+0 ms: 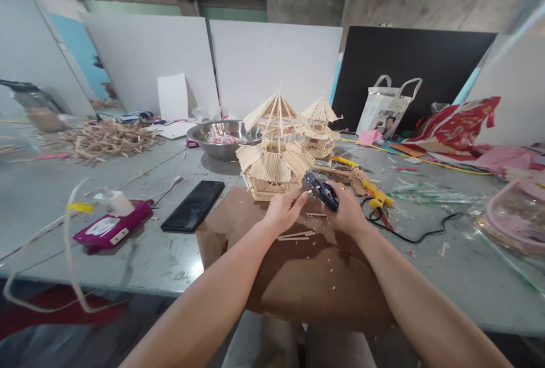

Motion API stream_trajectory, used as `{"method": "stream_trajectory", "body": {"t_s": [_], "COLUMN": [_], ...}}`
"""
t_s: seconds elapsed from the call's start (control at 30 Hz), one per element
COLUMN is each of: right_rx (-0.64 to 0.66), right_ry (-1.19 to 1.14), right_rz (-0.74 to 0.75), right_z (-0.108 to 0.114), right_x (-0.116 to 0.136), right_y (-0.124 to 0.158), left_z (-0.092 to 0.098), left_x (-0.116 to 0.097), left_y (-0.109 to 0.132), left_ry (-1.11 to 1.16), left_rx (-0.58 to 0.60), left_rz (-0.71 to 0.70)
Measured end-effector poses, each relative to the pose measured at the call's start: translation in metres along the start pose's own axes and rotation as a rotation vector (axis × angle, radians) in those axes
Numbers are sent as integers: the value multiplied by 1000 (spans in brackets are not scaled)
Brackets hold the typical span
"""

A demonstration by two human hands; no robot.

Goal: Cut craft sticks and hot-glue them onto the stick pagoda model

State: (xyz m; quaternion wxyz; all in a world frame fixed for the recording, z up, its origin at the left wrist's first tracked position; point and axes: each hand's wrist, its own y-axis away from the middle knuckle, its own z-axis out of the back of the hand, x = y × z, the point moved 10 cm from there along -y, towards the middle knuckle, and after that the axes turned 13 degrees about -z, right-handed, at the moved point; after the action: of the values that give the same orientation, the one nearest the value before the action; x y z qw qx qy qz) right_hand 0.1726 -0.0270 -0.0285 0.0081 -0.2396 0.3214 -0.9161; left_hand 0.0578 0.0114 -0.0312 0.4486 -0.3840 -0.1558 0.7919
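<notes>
My right hand [347,209] is closed round a dark blue hand tool that looks like pliers [326,191], its head pointing up and left. Close beside it, my left hand [286,209] pinches a thin wooden stick [313,190], whose short end reaches the tool's jaws. Just beyond both hands stands a tiered pavilion model [275,166] built of thin sticks, with bare rafters on its upper roof. A few loose sticks [296,236] and small offcuts lie below the hands on a brown board [315,283].
A second stick model [320,129] and a steel bowl [213,139] stand behind. A black phone [193,206] and a purple power strip [113,226] lie left, before a stick pile [106,139]. Right are a yellow glue gun [378,195], its black cord and a pink-rimmed container [517,214].
</notes>
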Motion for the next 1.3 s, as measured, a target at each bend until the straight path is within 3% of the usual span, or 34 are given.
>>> {"method": "stream_trajectory", "body": {"t_s": [0.87, 1.3], "right_rx": [73, 166], "right_ry": [105, 187], "right_rz": [-49, -190], "right_z": [-3, -9], "right_x": [-3, -13], "right_y": [-1, -2], "left_z": [-4, 0], "left_x": [-1, 4], "left_y": [-2, 0], "left_ry": [16, -136], "left_rx": [24, 22], "left_rz": [-44, 68]}}
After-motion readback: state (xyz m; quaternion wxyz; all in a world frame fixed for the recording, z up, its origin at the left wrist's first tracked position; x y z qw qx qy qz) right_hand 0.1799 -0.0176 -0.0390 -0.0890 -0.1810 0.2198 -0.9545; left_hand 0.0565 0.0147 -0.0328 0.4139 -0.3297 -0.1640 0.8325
